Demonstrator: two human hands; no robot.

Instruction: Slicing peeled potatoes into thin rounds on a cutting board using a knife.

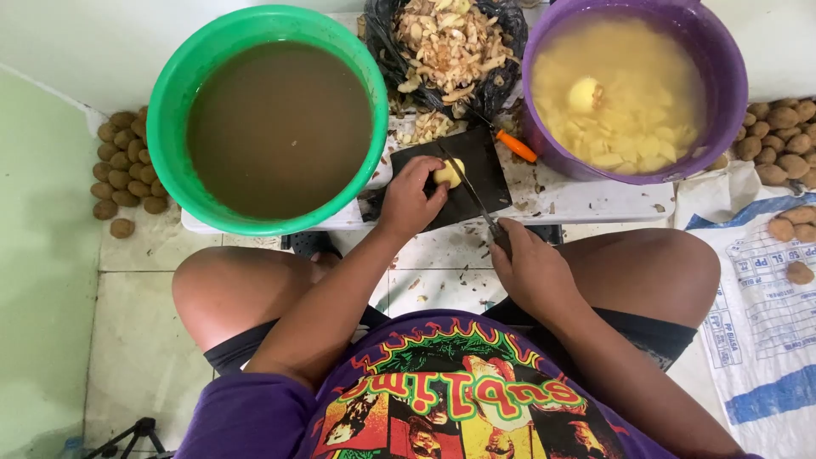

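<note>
Risk, cut fingers: from my remote seat, I judge the main danger to be the knife (473, 194) edge meeting the left hand (410, 197), since those fingertips sit just beside the blade on a small, wet, peeled potato (448, 172).
Risk, slip: the potato is rounded and looks slick; if it rolls on the black cutting board (476, 174), the blade could skid sideways.
Risk, spill: the board lies between the green basin (174, 127) of murky water and the purple basin (718, 93), both close; a jolted elbow could slop either one.
Left hand pose: forearm reaches forward from between the knees, wrist bent down, fingers curled together and clamped on the potato, pinning it to the board.
Right hand pose: right hand (531, 268) held lower and nearer the body, fingers wrapped tight round the knife handle, blade angled up and forward so the tip lies over the potato.
Potato position: on the board, near its left part, under the left fingertips, touching the blade as far as I can tell.
Purple basin: pale cut pieces and one whole peeled potato in cloudy water.
Peelings: heaped in a black bag (501, 25) behind the board.
Orange-handled tool (516, 146): lying idle by the purple basin.
Unpeeled potatoes (123, 166): piled on the floor, left and right.
</note>
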